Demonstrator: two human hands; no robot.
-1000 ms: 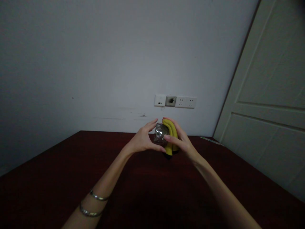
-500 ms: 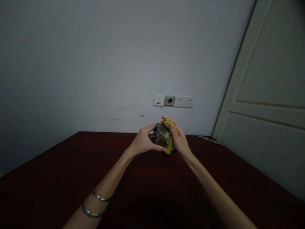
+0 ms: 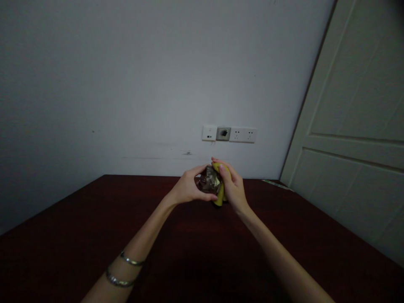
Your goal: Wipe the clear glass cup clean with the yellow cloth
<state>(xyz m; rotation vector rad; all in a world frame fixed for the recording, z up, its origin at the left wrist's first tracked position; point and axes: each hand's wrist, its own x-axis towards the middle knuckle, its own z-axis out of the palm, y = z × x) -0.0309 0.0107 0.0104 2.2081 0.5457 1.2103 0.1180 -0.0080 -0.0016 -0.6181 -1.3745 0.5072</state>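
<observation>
Between my hands, above the table, is a clear faceted glass (image 3: 208, 180); its exact kind is hard to make out in the dim light. My left hand (image 3: 190, 185) is curved around its left side, thumb below and fingers above. In my right hand (image 3: 232, 185) is a yellow cloth (image 3: 220, 198), pressed against the glass's right side. Part of the cloth hangs below the glass. The right thumb lies over the cloth, and the other right fingers are mostly hidden behind it.
A dark red table (image 3: 126, 235) spreads under both arms. Behind it stands a pale wall with a row of sockets (image 3: 242, 134). On the right is a light panelled door (image 3: 347, 126). A thin flat strip (image 3: 277, 185) lies at the table's far right edge.
Both hands, with the glass and cloth, have shifted slightly left and down in view. The glass appears turned a little, and the cloth has moved along its right side.
</observation>
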